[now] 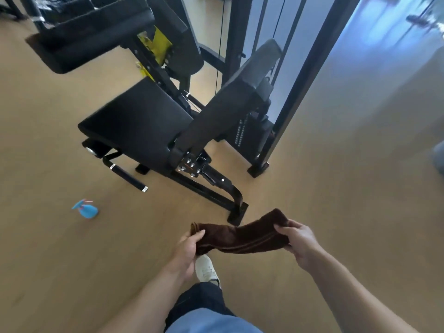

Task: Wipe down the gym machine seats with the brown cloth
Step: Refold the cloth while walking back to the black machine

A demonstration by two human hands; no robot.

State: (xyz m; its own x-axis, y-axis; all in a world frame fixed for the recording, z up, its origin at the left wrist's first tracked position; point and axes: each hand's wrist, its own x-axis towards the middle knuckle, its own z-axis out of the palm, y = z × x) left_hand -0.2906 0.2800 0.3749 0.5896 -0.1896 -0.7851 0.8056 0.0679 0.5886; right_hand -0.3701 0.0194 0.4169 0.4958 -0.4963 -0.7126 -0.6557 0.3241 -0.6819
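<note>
A folded brown cloth [242, 235] is stretched between both hands at the lower middle of the view. My left hand [188, 248] grips its left end and my right hand [299, 239] grips its right end. Ahead stands a black gym machine with a padded seat [137, 116] and a tilted back pad [230, 102]. The cloth is held well short of the seat, above the wooden floor. A second black padded bench [96, 37] sits further back at the upper left.
A blue spray bottle [86, 209] lies on the floor at the left. The machine's black floor frame [216, 191] runs toward my feet, and tall uprights [310, 68] with cables rise at the right. My white shoe [205, 269] is below the cloth.
</note>
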